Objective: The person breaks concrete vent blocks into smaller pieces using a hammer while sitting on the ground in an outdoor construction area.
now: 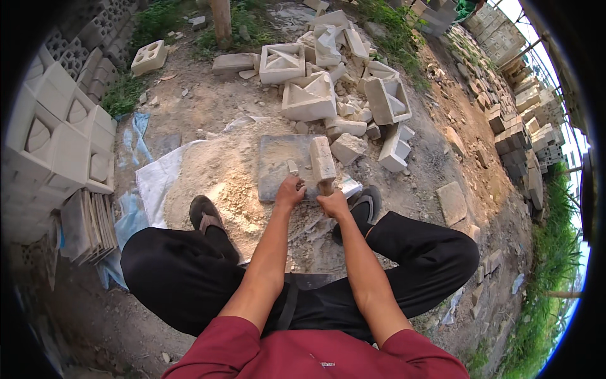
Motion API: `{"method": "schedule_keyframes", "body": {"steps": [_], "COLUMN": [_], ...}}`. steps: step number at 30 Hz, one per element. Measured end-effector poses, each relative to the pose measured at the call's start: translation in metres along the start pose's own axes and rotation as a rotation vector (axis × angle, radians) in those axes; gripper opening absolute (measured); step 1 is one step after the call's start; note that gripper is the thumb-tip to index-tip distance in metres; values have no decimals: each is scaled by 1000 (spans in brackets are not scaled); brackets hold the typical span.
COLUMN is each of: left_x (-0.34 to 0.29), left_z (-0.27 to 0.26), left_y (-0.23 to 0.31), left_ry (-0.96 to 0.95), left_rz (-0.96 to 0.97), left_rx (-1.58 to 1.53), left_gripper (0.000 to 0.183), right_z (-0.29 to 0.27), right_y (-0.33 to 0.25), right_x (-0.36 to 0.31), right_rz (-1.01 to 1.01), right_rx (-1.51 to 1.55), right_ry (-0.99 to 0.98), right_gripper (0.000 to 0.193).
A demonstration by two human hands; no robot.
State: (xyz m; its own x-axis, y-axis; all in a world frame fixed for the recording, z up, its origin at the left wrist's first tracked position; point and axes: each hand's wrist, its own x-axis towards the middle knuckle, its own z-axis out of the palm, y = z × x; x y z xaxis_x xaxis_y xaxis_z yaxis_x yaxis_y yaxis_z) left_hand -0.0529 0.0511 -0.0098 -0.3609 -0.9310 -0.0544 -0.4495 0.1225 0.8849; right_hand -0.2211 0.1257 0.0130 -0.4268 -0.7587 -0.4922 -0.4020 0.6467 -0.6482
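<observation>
My right hand (pixel 332 204) is wrapped round the short handle of a mallet (pixel 323 160). Its long, blocky head is coated in pale dust and lies over the right side of a dark flat slab (pixel 276 151). Low over the same slab, my left hand (pixel 291 190) has its fingers curled in; what they hold, if anything, is hidden. Just beyond those fingers is a small pale chunk (pixel 293 167). A heap of crushed, sandy rubble (pixel 218 180) spreads left of the slab on a white sheet (pixel 156 183).
Broken pale blocks (pixel 309 96) are piled beyond the slab. Stacked moulded blocks (pixel 60 120) and leaning thin boards (pixel 91 221) stand at left. A wooden post (pixel 221 24) rises at the back. My sandalled feet flank the work spot; a flat stone (pixel 452 203) lies at right.
</observation>
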Motion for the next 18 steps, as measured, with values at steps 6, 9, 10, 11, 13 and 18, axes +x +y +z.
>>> {"method": "schedule_keyframes", "body": {"steps": [6, 9, 10, 11, 13, 18], "left_x": [14, 21, 27, 35, 34, 2], "left_z": [2, 1, -2, -8, -26, -17], "left_y": [19, 24, 23, 18, -2, 14], "left_ry": [228, 190, 132, 87, 114, 14], "left_rz": [-28, 104, 94, 89, 93, 225], "left_rx": [282, 523, 544, 567, 598, 462], "left_gripper": [36, 41, 43, 44, 44, 33], "right_z": [-7, -5, -5, -5, 1, -26], "right_y": [-3, 1, -2, -7, -43, -26], "right_x": [-14, -17, -18, -16, -31, -17], "right_rz": [75, 97, 104, 97, 124, 17], "right_rx": [78, 96, 92, 89, 157, -16], "right_ry": [31, 102, 88, 76, -64, 62], "right_gripper": [43, 43, 43, 42, 42, 32]}}
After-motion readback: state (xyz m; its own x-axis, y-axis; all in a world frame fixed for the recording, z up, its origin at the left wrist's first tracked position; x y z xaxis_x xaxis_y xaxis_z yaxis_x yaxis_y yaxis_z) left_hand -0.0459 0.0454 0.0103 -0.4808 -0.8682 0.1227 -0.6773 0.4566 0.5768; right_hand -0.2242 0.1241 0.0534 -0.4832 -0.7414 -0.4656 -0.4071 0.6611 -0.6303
